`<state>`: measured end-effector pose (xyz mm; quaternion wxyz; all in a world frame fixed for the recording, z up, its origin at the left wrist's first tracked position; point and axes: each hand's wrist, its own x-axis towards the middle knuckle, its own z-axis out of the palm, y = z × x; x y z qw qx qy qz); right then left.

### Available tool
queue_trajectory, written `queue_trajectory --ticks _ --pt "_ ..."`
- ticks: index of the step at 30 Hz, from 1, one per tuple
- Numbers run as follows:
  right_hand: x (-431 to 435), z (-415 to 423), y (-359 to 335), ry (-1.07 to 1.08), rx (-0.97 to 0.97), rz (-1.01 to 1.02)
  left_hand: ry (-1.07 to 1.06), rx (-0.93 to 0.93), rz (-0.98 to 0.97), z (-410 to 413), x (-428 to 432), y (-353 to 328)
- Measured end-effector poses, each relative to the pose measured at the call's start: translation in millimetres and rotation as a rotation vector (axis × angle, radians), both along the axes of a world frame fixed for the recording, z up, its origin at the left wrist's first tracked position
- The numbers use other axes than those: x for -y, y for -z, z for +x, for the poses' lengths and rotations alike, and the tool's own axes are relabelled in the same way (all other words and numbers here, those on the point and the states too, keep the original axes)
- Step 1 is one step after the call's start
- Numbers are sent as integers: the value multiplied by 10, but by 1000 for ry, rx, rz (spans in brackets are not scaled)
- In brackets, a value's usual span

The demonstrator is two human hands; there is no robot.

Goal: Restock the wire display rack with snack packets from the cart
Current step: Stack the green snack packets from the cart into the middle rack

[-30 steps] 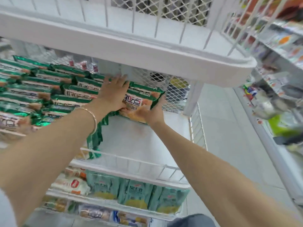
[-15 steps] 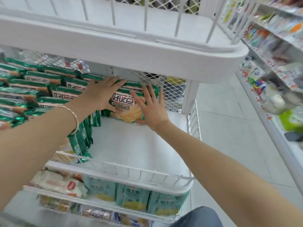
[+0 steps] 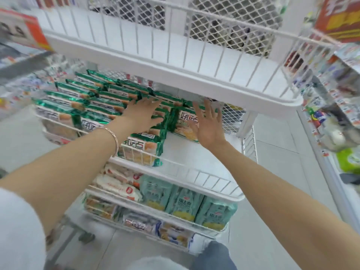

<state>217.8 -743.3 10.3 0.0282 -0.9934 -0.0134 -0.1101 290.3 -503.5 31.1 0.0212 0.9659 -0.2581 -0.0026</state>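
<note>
1. The white wire display rack [image 3: 175,168] holds green snack packets [image 3: 101,102] in rows across the left and middle of its middle shelf; the right part of that shelf is bare.
2. The left hand [image 3: 143,115] lies flat, fingers spread, on top of the packets near the row's right end, gripping nothing.
3. The right hand [image 3: 207,125] is open with splayed fingers at an upright packet [image 3: 182,123] leaning toward the back mesh; contact looks likely, though motion blur leaves it uncertain.
4. A bracelet [image 3: 114,138] circles the left wrist.
5. Pale teal packets [image 3: 185,201] fill the shelf below.
</note>
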Motion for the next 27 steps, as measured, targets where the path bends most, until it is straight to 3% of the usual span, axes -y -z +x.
queue_trajectory --ticks 5,15,21,27 --pt "-1206 -151 -237 -39 -54 -11 -155 -62 30 -360 -1411 -45" --pt "-3746 -184 97 -589 -19 -9 -659 -331 -90 -1490 -3993 297" --pt "-4924 -192 462 -792 -224 99 -887 -425 -151 -1974 -4957 449" --pt "-5903 358 598 -802 -356 192 -1111 -491 -305 -2090 -5568 609"
